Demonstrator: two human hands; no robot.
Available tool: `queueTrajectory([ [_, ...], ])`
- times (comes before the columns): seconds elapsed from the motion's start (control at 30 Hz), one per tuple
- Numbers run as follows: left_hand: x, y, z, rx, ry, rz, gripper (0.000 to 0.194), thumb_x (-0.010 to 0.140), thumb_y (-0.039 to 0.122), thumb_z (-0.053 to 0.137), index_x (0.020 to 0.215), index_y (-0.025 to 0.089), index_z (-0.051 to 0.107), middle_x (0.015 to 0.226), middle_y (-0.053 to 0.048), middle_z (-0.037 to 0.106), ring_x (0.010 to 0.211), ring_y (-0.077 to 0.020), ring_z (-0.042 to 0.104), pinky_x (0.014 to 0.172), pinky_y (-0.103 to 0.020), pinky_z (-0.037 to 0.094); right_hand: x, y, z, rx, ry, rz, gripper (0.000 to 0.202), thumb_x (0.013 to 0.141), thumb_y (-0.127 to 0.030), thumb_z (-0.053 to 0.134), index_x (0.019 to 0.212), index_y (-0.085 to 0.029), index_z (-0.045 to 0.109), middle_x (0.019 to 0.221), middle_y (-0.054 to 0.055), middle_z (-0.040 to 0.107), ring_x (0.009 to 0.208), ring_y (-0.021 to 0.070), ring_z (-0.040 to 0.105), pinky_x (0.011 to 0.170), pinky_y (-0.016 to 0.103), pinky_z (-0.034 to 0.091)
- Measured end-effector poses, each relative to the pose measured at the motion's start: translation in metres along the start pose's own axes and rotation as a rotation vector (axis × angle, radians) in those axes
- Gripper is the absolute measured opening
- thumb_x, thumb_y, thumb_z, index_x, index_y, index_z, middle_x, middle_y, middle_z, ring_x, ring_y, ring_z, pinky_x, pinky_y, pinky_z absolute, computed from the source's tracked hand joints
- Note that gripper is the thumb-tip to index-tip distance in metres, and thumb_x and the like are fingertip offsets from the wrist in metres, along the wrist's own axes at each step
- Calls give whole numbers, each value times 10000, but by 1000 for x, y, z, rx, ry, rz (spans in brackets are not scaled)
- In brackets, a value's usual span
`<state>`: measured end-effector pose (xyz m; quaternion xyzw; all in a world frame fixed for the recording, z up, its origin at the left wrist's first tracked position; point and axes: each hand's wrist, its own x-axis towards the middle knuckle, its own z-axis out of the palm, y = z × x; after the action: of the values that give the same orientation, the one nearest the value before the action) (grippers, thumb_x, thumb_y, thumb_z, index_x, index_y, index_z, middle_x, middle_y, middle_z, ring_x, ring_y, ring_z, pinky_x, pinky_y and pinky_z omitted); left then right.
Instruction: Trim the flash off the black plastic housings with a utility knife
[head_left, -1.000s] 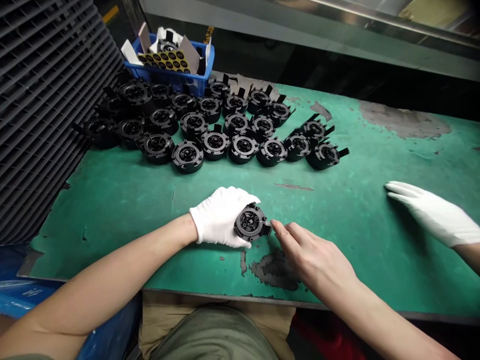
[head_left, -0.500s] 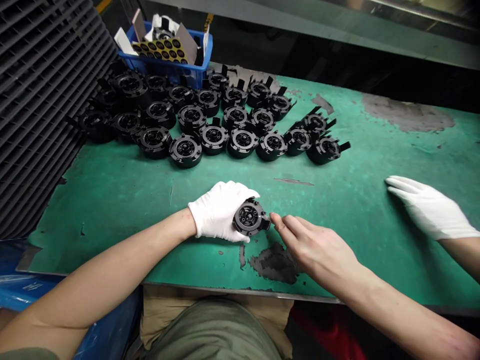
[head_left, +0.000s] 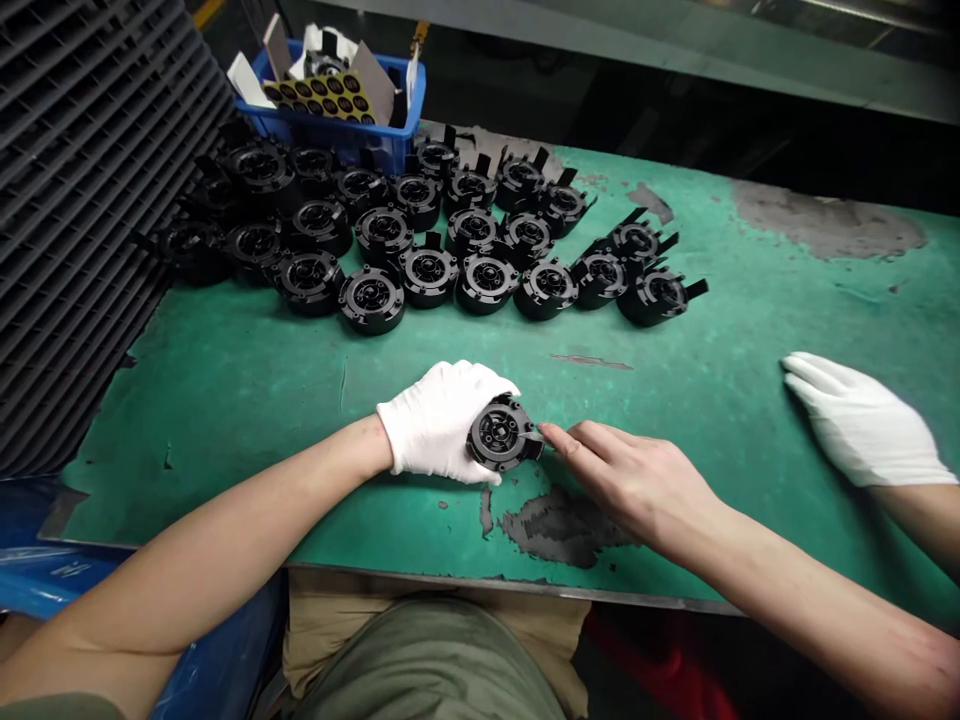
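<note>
My gloved left hand (head_left: 442, 420) is wrapped around a round black plastic housing (head_left: 501, 436), holding it just above or on the green bench mat. Its open-looking face with ring and inner ribs points up at me. From the right, my bare right hand (head_left: 626, 475) reaches to the housing's edge, beside a protruding tab. The index finger is stretched toward that edge and the other fingers are curled under. A thin pale line shows by the fingertip; whether the fingers pinch something small is hidden.
Several similar black housings (head_left: 373, 298) stand in rows behind my hands. A blue bin (head_left: 375, 150) with a sheet of round stickers (head_left: 322, 97) sits at the back left, near stacked grey slatted trays (head_left: 90, 200). Another person's gloved hand (head_left: 862, 420) rests on the mat (head_left: 720, 400) at right.
My right index finger has shifted slightly at the housing's edge, and the hand has turned a little flatter. The left hand keeps its hold. The view has shifted slightly.
</note>
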<state>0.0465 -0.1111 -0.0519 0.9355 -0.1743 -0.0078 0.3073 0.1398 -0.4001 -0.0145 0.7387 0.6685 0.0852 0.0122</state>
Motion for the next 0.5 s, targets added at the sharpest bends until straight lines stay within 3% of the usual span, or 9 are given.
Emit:
queueTrajectory([
  [0.17, -1, -2, -2, -37, 29, 19, 738, 677, 609, 946, 1239, 208, 685, 1197, -121, 789, 1079, -382, 775, 916, -503, 617, -14, -9, 7, 54, 44, 178, 495, 1112, -179, 606, 1596, -239, 514, 922, -30, 658, 657, 110, 595, 548, 265, 389],
  [0.27, -2, -5, -2, -63, 12, 42, 793, 691, 598, 943, 1318, 196, 672, 1249, -123, 795, 1116, -380, 783, 957, -504, 620, -19, -17, 5, 189, 29, 218, 526, 1119, -152, 572, 1639, -171, 492, 881, -14, 598, 694, 135, 575, 650, 262, 458],
  [0.37, -3, -6, 0, -64, -29, 65, 903, 686, 600, 952, 1425, 193, 630, 1325, -132, 785, 1193, -399, 773, 1041, -528, 607, -22, -26, 3, 281, 39, 233, 490, 1117, -129, 543, 1604, -88, 506, 948, 36, 626, 782, 161, 609, 726, 279, 498],
  [0.5, -3, -6, 1, -51, -51, 70, 919, 684, 614, 949, 1435, 195, 624, 1304, -139, 786, 1180, -401, 775, 1033, -528, 610, -26, -39, 2, 175, 5, 249, 474, 1111, -83, 498, 1584, -89, 525, 912, 13, 624, 691, 137, 586, 592, 263, 423],
])
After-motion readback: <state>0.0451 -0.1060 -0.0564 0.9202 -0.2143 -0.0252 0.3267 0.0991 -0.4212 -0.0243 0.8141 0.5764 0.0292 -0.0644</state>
